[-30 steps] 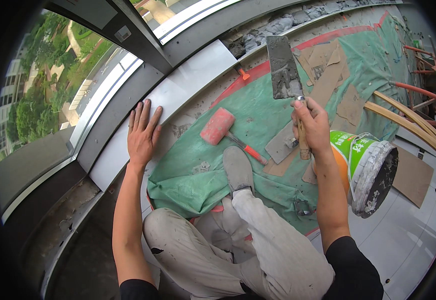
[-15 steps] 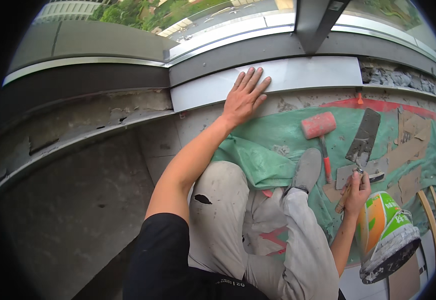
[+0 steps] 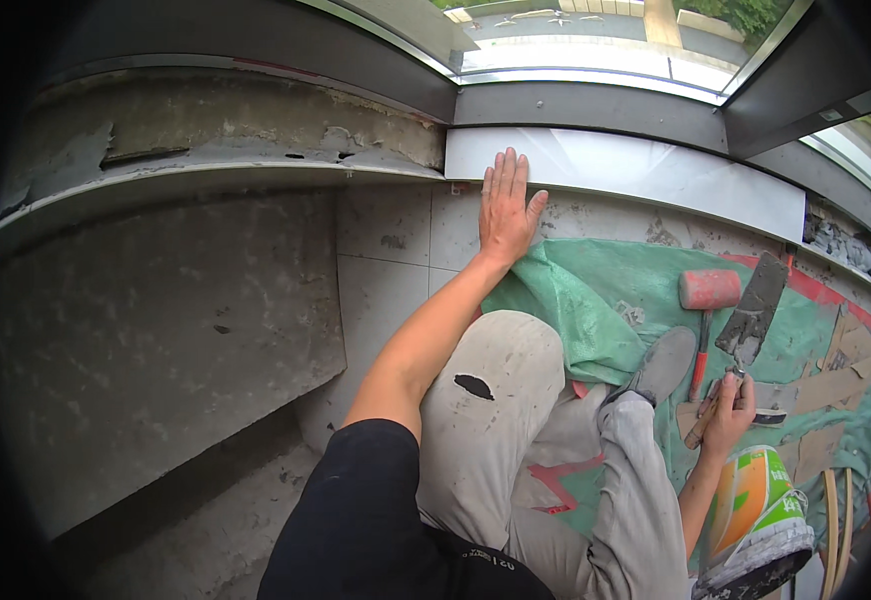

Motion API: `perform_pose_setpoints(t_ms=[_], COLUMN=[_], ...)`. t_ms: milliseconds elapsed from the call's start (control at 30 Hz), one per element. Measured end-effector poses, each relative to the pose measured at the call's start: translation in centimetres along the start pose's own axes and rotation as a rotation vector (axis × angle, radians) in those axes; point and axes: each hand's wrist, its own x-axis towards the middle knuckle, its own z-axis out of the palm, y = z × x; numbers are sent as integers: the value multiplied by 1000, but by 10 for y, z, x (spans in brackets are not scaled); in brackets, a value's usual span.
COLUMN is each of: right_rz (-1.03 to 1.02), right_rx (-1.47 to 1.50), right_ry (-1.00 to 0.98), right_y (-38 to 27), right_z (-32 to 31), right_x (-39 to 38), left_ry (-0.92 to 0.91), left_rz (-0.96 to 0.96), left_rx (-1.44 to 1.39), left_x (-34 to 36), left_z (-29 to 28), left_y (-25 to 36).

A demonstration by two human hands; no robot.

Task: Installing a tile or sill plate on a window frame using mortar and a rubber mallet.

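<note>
A long white tile [image 3: 636, 170] lies along the ledge under the window frame. My left hand [image 3: 508, 212] rests flat near its left end, fingertips on the face and palm over the front edge, fingers stretched out. In my right hand [image 3: 730, 412] is a trowel [image 3: 757, 308], gripped by its wooden handle. Grey mortar clings to the blade, which points away from me. Beside the blade lies a rubber mallet [image 3: 711, 290] with a red head and a red and black handle.
A green sheet [image 3: 581, 315] covers the floor, with cardboard scraps [image 3: 841, 365] on it. A mortar-smeared bucket [image 3: 761, 505] stands by my right forearm. Left is a rough ledge [image 3: 246, 120] above a grey slab [image 3: 186, 330]. Rubble [image 3: 851, 250] fills the gap beyond the tile.
The view has swung left, so the scene sits further right. My left hand has slid toward the tile's left end. My right hand still holds the trowel.
</note>
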Motion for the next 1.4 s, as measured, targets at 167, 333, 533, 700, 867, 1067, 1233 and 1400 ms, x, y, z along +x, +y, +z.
perform_pose_setpoints(t_ms=[167, 333, 533, 700, 867, 1067, 1233, 1400], right_rz=[-30, -277, -445, -532, -559, -597, -558, -604], right_rx=[-32, -646, -845, -904, -948, -1021, -1065, -1052], right_ry=[-194, -469, -818, -853, -838, -851, -867, -847], right_y=[-25, -69, -140, -129, -130, -133, -141, -134], right_z=[11, 65, 181, 254, 283, 305, 312, 310], right_x=[-8, 21, 65, 85, 93, 105, 110, 112], left_ry=[87, 1, -330, -331, -270, -240, -221, -187], left_rz=[-82, -18, -69, -91, -55, -126, -185, -180], left_rx=[15, 18, 190, 222, 185, 180, 37, 17], left_x=[-17, 9, 90, 97, 100, 103, 101, 99], left_z=[-34, -65, -92, -76, -69, -65, -65, -64], left_y=[-59, -85, -91, -108, -106, -114, -96, -91])
